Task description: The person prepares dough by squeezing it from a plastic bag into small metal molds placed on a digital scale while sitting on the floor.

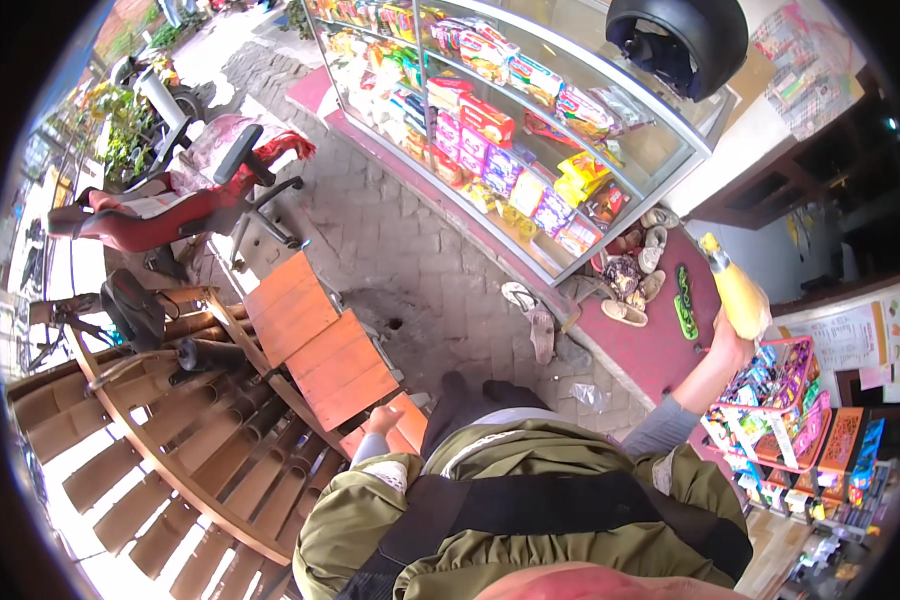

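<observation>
My right hand point(733, 343) is stretched out to the right, wrapped around the lower end of a yellow bottle-shaped object point(739, 296). A narrow neck with a pale band points up and left from it; whether it is a bottle or a filled bag, I cannot tell. Below it in the picture sits a pink-rimmed basket point(776, 346) of wrapped snacks. On the other side, my left hand point(382, 420) is low, over or beside an orange wooden stool or bench point(341, 371). Its fingers are small and partly hidden, and nothing can be made out in them.
A glass display case point(510, 135) of packaged snacks stands ahead, with a black helmet point(679, 45) on top. Sandals point(531, 319) and several shoes point(634, 300) lie along the red step point(645, 352). A red wheeled chair point(172, 199) and slatted wooden railing point(165, 457) are left.
</observation>
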Demonstrator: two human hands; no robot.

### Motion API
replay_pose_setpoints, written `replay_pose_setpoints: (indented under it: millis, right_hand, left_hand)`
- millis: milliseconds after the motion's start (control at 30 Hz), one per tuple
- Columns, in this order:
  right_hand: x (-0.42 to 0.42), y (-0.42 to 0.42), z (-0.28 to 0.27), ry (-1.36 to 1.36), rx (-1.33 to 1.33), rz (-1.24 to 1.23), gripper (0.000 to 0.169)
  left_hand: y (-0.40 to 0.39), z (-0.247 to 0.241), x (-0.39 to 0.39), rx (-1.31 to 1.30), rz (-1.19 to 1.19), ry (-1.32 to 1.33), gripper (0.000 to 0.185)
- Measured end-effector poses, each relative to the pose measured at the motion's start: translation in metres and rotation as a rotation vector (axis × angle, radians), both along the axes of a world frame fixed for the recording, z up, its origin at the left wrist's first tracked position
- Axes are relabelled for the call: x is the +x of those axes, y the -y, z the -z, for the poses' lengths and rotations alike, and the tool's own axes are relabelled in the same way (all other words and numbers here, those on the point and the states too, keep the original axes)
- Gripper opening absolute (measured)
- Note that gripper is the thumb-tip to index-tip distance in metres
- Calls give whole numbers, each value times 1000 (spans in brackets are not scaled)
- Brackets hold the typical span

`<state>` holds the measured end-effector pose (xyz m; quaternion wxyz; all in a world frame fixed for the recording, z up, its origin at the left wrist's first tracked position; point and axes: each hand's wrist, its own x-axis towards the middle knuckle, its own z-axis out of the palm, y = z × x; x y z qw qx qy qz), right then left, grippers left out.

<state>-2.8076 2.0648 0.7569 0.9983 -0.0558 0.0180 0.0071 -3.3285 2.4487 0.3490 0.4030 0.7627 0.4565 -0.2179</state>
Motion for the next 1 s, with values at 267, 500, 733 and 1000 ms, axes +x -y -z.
replay_pose_setpoints:
  millis: [267, 500, 733, 1000]
  right_hand:
    - [-4, -28, -12, -7, -89, 123, 42]
    - [11, 33, 16, 99, 24, 101, 41]
    - [49, 114, 12, -185, -93, 379, 43]
    - [117, 296, 20, -152, -123, 543, 40]
  left_hand:
    - [-84, 0, 140, -115, -239, 229, 34]
    - [-79, -34, 215, -116, -147, 382, 18]
    - [-30, -31, 238, -372, -231, 69, 21]
    - [123, -45, 362, -317, -333, 39, 31]
